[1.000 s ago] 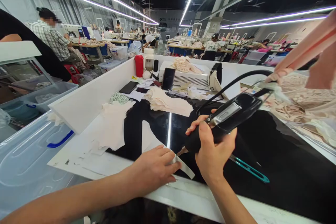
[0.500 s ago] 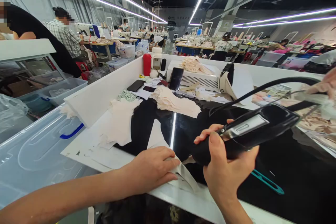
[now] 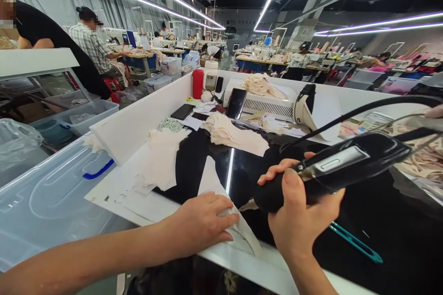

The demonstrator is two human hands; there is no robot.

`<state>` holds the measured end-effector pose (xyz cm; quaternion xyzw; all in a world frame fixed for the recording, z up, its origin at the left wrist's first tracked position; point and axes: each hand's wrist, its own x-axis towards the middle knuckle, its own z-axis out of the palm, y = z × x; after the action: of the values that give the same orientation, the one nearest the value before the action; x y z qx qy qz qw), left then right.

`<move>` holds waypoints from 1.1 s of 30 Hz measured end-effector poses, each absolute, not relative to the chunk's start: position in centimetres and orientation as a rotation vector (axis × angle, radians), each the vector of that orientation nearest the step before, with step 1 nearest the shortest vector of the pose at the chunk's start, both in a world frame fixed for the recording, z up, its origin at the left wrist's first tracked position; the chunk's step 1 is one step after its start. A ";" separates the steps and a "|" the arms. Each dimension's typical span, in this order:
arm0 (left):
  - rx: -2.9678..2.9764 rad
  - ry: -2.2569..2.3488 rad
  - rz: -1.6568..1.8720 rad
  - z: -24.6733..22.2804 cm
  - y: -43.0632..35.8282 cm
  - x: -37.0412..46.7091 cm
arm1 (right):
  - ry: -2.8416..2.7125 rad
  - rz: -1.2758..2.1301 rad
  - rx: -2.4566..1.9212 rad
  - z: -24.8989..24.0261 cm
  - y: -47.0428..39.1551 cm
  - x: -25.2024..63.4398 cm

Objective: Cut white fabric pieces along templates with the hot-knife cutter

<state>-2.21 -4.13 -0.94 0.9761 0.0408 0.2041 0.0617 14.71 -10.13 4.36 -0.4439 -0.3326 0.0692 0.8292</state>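
My left hand lies with its fingers stretched out on a pale, pointed fabric piece at the table's near edge. The piece runs from a narrow tip on the black surface to a curved end under and beyond my fingers. Wrapped around a black corded hand tool with a silver panel is my right hand. The tool's rounded lower end points toward the fabric; a small pale scrap shows beside it. A teal slotted strip lies to the right of my right wrist.
Stacked pale fabric pieces and another pile lie beyond my hands. Farther back are phones, a red bottle and a white slotted box. A black cable arches at right. Clear plastic bins stand left.
The view has shifted slightly, moving the scene rightward. The tool's rear end has swung a little farther right. The fabric's curved end beside my left hand looks flatter. A hand at far right has mostly left view.
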 end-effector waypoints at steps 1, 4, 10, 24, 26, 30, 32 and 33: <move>2.950 0.127 0.611 -0.9 -4.1 -2.2 | -0.712 0.156 -0.938 4.3 -10.0 14.7; 2.947 0.132 0.606 -1.0 -4.1 -2.2 | -0.726 0.163 -0.940 3.9 -9.8 14.6; 2.934 0.141 0.607 -1.2 -4.0 -2.2 | -0.734 0.170 -0.944 3.9 -9.6 14.6; 2.865 0.089 0.548 -0.4 -3.4 -2.3 | -0.763 0.186 -0.912 3.6 -8.7 14.7; 2.820 0.078 0.523 -0.1 -2.6 -2.5 | -0.779 0.190 -0.907 3.4 -8.5 14.9; 2.839 0.061 0.407 -0.2 -0.3 -3.1 | -0.798 0.180 -0.909 3.6 -8.1 15.6; 2.872 0.066 0.361 -0.4 0.5 -3.4 | -0.779 0.165 -0.913 4.2 -8.1 16.1; 2.891 0.076 0.358 -0.5 0.7 -3.4 | -0.767 0.162 -0.911 4.5 -8.2 16.3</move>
<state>-3.42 0.66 -0.51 0.9857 0.0260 0.1221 0.1134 16.25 -8.24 4.54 -0.4284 -0.3609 0.0762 0.8249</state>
